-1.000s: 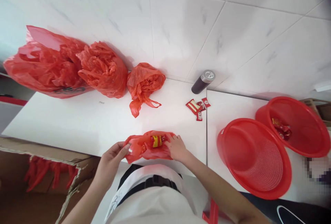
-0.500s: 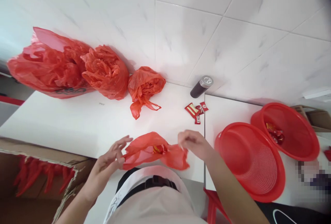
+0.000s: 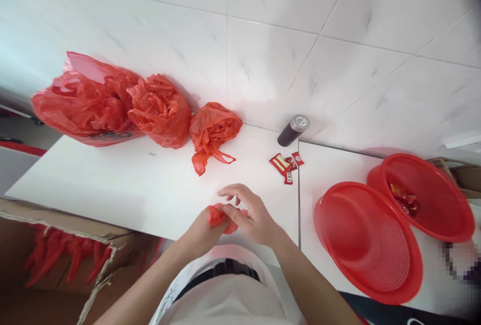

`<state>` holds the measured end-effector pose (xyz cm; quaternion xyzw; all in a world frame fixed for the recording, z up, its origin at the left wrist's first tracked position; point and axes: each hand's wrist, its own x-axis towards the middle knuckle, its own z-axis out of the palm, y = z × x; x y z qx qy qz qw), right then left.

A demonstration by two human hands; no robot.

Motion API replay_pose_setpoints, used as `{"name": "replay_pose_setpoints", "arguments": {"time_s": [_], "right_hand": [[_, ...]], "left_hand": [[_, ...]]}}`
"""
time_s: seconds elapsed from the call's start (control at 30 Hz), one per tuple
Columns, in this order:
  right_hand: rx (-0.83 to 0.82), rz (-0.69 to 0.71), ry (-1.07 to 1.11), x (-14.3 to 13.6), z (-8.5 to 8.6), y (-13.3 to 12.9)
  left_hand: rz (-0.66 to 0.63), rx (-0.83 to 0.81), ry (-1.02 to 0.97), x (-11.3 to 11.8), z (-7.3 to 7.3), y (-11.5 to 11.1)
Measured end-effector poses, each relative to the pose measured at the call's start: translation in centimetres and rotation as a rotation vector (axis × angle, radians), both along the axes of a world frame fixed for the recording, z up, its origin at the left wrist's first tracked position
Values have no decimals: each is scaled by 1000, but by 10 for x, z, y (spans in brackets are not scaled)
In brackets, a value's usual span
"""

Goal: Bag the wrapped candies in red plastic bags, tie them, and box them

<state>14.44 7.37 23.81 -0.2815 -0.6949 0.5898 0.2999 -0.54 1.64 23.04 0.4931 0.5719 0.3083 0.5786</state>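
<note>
Over the bench's [image 3: 169,180] near edge, the left hand [image 3: 212,233] is wrapped round a bunched bag [image 3: 215,215]; the right [image 3: 259,220], half open, thumbs it. Gathering looks done; any knot is hidden.

The left forearm [image 3: 160,275] and the right forearm [image 3: 302,272] are slanting inward from below. The left hand [image 3: 210,230] is curled in a closed grip. The right hand [image 3: 256,217] is just beside it, fingers [image 3: 240,193] softly bent and parted from the thumb [image 3: 233,213], which points toward the left hand.

White tabletop [image 3: 169,180] | three red bags [image 3: 160,109] | dark flask [image 3: 290,133] | packets [image 3: 279,164] | red baskets [image 3: 322,222]
</note>
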Motion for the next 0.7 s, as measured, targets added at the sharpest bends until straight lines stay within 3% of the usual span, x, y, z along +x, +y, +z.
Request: {"name": "replay_pose_setpoints", "arguments": {"time_s": [0.1, 0.17, 0.23, 0.3, 0.4, 0.53, 0.63, 0.7], "right_hand": [[-49, 6, -117, 8, -21, 2], [-67, 18, -134, 14, -26, -4], [-39, 7, -140, 18, -19, -14], [-20, 95, -123, 20, -6, -23], [31, 214, -27, 17, 6, -27], [30, 72, -126, 2, -15, -14], [-94, 109, -208, -7, -41, -7], [-208, 156, -161, -9, -51, -8]], "left_hand": [[56, -143, -109, -9, 0, -3], [84, -221, -163, -14, -2, -6], [121, -271, -201, -17, -4, -10], [133, -267, -213, -21, -4, -14], [-11, -191, -149, -25, -2, -17], [-179, -5, 146, -26, -3, -17], [-143, 197, 377, -24, -14, -17], [-20, 339, 464, -23, -24, -19]]}}
